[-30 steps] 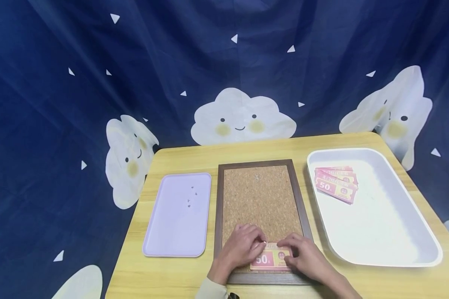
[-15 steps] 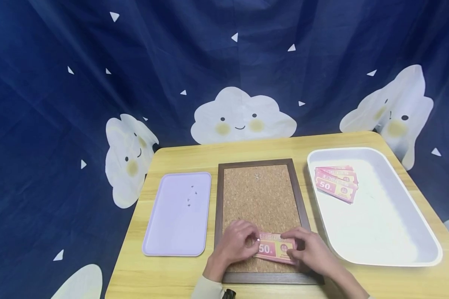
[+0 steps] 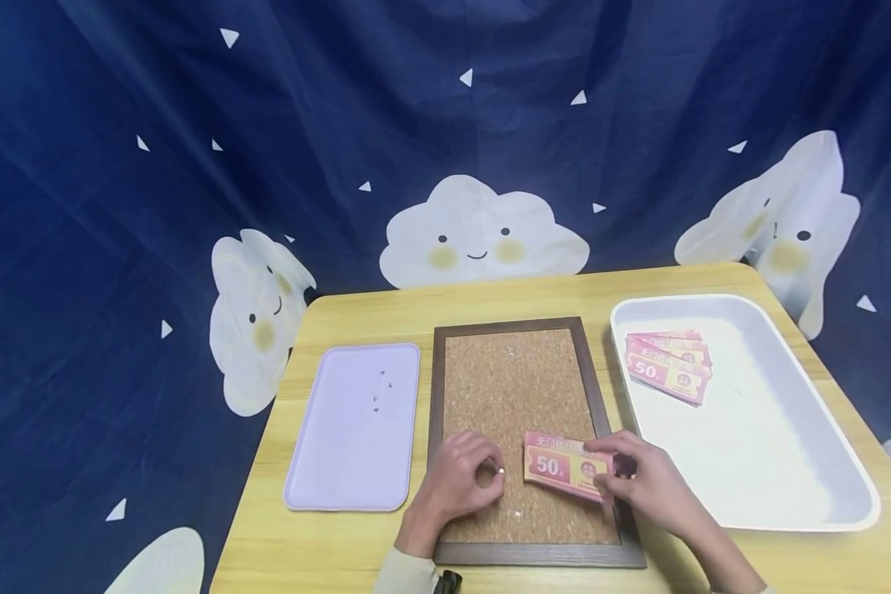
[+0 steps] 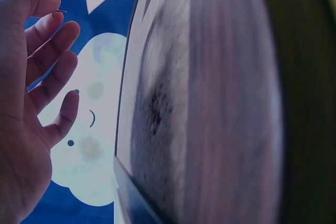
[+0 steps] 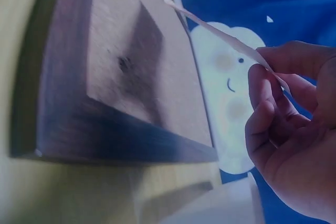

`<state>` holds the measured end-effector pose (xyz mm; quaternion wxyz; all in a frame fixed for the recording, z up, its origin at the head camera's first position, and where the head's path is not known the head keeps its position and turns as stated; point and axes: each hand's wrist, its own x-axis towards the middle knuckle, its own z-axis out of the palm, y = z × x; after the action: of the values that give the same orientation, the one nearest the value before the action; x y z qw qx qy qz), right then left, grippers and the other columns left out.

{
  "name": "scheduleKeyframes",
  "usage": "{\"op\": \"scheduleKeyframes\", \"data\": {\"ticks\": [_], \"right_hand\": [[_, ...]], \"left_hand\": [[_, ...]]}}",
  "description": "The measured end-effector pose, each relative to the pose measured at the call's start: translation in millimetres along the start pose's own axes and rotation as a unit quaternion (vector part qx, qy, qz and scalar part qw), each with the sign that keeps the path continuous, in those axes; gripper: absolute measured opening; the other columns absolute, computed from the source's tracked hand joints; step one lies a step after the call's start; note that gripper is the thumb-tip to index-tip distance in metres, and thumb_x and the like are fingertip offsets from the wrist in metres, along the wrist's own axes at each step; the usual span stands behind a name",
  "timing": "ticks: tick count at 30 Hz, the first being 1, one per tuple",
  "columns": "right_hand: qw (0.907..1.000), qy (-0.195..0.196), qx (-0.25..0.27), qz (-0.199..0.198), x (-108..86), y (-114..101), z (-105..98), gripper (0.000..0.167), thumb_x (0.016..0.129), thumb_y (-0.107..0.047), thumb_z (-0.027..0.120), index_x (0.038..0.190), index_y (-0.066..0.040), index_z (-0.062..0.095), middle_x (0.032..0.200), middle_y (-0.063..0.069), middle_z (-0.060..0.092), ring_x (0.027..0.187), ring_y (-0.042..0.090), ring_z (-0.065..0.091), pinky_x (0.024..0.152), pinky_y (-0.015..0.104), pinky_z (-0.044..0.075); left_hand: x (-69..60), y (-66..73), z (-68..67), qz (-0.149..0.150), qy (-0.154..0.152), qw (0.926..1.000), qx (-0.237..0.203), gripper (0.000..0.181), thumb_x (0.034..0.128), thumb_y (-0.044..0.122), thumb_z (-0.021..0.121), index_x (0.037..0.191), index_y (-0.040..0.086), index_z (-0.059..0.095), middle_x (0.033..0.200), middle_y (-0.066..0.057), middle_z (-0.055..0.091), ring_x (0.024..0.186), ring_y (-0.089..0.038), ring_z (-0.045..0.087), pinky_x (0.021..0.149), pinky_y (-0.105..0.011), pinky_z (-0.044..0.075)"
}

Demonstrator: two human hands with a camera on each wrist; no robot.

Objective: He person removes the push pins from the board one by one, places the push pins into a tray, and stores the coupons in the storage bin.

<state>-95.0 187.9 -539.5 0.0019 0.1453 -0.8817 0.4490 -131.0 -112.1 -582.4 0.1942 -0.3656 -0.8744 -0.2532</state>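
Between thumb and forefinger, my left hand pinches a tiny push pin, its thin point showing in the left wrist view. That hand is over the lower left of a brown-framed cork board. My right hand grips the right end of a pink and yellow coupon printed with "50", thumb below and fingers above. The coupon is held tilted above the cork, clear of its surface, as the right wrist view shows it edge-on. The hands are apart. A small pale mark shows on the lower cork.
A lilac tray with several tiny pins lies left of the board. At the right, a white tray holds a fanned pile of coupons. A small shiny spot is near the cork's top.
The coupon has come up off the lower cork and moved right and away with my right hand. My left hand has drawn off to the left, still pinching the push pin.
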Motion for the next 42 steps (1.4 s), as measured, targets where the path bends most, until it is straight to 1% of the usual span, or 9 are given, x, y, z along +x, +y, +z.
{"op": "scheduleKeyframes", "data": {"ticks": [4, 7, 11, 14, 19, 25, 31, 37, 42], "right_hand": [[0.9999, 0.002, 0.013, 0.01, 2.1, 0.9, -11.2, 0.04, 0.075, -0.007, 0.079, 0.112, -0.014, 0.068, 0.095, -0.006, 0.063, 0.059, 0.001, 0.054, 0.051, 0.021, 0.047], [0.9998, 0.009, 0.015, 0.011, 3.6, 1.9, -18.4, 0.041, 0.076, -0.008, 0.078, 0.115, -0.013, 0.066, 0.089, -0.006, 0.06, 0.06, 0.002, 0.056, 0.05, 0.021, 0.047], [0.9997, 0.022, -0.009, 0.009, 4.7, 2.7, -27.9, 0.04, 0.08, -0.012, 0.077, 0.118, -0.012, 0.065, 0.081, -0.01, 0.056, 0.065, 0.0, 0.058, 0.055, 0.02, 0.047], [0.9988, 0.036, -0.034, 0.009, 6.5, 2.7, -34.2, 0.04, 0.08, -0.012, 0.077, 0.118, -0.012, 0.065, 0.081, -0.011, 0.056, 0.067, -0.002, 0.06, 0.061, 0.019, 0.047], [0.9963, 0.062, -0.06, 0.008, 12.5, 2.4, -42.9, 0.041, 0.077, -0.006, 0.077, 0.117, -0.01, 0.067, 0.086, -0.009, 0.059, 0.066, -0.003, 0.06, 0.062, 0.019, 0.048], [0.9937, 0.073, -0.081, 0.026, 16.5, 2.4, -55.1, 0.04, 0.081, -0.008, 0.075, 0.12, -0.01, 0.065, 0.089, -0.005, 0.06, 0.068, -0.004, 0.062, 0.068, 0.018, 0.048], [0.9913, 0.094, -0.084, 0.04, 21.4, 5.7, -69.1, 0.037, 0.085, -0.006, 0.07, 0.122, -0.008, 0.065, 0.099, 0.004, 0.064, 0.072, -0.008, 0.059, 0.058, 0.02, 0.047], [0.9894, 0.095, -0.086, 0.069, 24.9, 10.3, -81.6, 0.036, 0.09, -0.013, 0.066, 0.126, -0.01, 0.063, 0.102, 0.006, 0.063, 0.074, -0.011, 0.056, 0.056, 0.021, 0.044], [0.9875, 0.11, -0.089, 0.07, 27.9, 15.1, -88.0, 0.036, 0.09, -0.012, 0.065, 0.126, -0.01, 0.063, 0.101, 0.005, 0.062, 0.071, -0.01, 0.055, 0.054, 0.021, 0.042]], "left_hand": [[-2.3, -4.1, -4.8, -0.013, 0.001, 0.9999, 0.005, 0.014, 0.0709, 0.025, 0.074, 0.079, 0.025, 0.063, 0.084, 0.016, 0.068, 0.083, -0.002, 0.062, 0.081, -0.025, 0.049], [-4.0, -7.9, -8.3, -0.022, 0.003, 0.9997, 0.008, 0.013, 0.0707, 0.023, 0.074, 0.079, 0.024, 0.063, 0.084, 0.016, 0.068, 0.082, -0.003, 0.062, 0.078, -0.026, 0.048], [-4.6, -12.5, -12.2, -0.033, 0.008, 0.9994, 0.012, 0.012, 0.0704, 0.022, 0.074, 0.077, 0.023, 0.064, 0.081, 0.016, 0.068, 0.079, -0.002, 0.061, 0.074, -0.024, 0.045], [-4.5, -15.2, -14.7, -0.042, 0.005, 0.999, 0.016, 0.012, 0.0706, 0.022, 0.074, 0.077, 0.024, 0.064, 0.08, 0.017, 0.067, 0.078, -0.001, 0.06, 0.076, -0.025, 0.046], [-5.9, -21.4, -18.3, -0.04, 0.016, 0.9989, 0.02, 0.011, 0.0714, 0.022, 0.073, 0.079, 0.026, 0.066, 0.081, 0.017, 0.069, 0.078, -0.001, 0.061, 0.076, -0.028, 0.047], [-10.5, -32.7, -25.6, -0.053, 0.029, 0.9979, 0.025, 0.005, 0.0739, 0.023, 0.071, 0.078, 0.024, 0.069, 0.078, 0.016, 0.069, 0.07, -0.002, 0.056, 0.07, -0.026, 0.043], [-13.8, -44.6, -34.8, -0.064, 0.036, 0.9958, 0.054, 0.008, 0.072, 0.022, 0.072, 0.079, 0.024, 0.068, 0.077, 0.015, 0.068, 0.071, -0.005, 0.058, 0.072, -0.03, 0.044], [-17.5, -54.4, -44.5, -0.086, 0.043, 0.9926, 0.074, 0.008, 0.072, 0.022, 0.072, 0.079, 0.024, 0.069, 0.075, 0.013, 0.068, 0.07, -0.007, 0.057, 0.074, -0.034, 0.044], [-19.6, -62.2, -50.9, -0.102, 0.04, 0.9907, 0.081, 0.006, 0.0738, 0.023, 0.071, 0.079, 0.024, 0.069, 0.072, 0.012, 0.068, 0.066, -0.007, 0.053, 0.073, -0.034, 0.043]]}}
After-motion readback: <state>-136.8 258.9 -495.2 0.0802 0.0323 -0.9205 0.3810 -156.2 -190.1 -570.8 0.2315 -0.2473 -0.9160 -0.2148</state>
